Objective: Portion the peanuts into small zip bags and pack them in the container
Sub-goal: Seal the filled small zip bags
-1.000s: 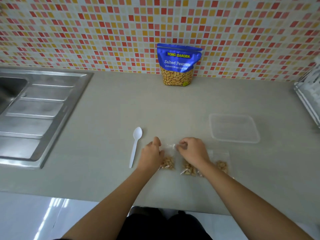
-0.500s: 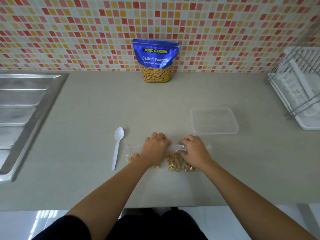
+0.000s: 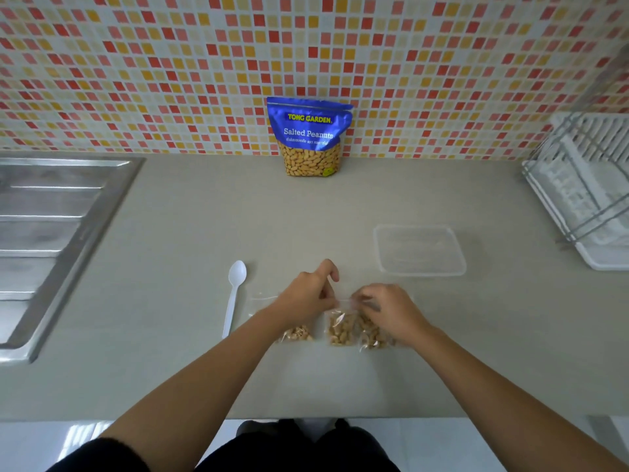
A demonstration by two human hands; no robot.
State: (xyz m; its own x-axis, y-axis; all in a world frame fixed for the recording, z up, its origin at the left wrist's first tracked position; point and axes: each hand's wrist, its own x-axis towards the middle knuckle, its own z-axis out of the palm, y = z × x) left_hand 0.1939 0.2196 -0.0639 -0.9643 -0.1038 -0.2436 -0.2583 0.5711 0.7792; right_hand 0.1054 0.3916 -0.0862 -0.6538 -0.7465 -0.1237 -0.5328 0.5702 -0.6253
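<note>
Pinching zip bag (image 3: 338,330) edge, left hand (image 3: 306,294), right hand (image 3: 388,310)

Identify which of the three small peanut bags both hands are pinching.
The middle bag: left hand and right hand pinch its top edge; the left bag and right bag lie beside it.

Clear plastic container (image 3: 419,250), steel sink (image 3: 51,233)

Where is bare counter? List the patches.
Free: the wide strip between the blue peanut pouch and white plastic spoon; the patch between the steel sink and that spoon. Crowded: three small clear zip bags at the left hand and right hand.
</note>
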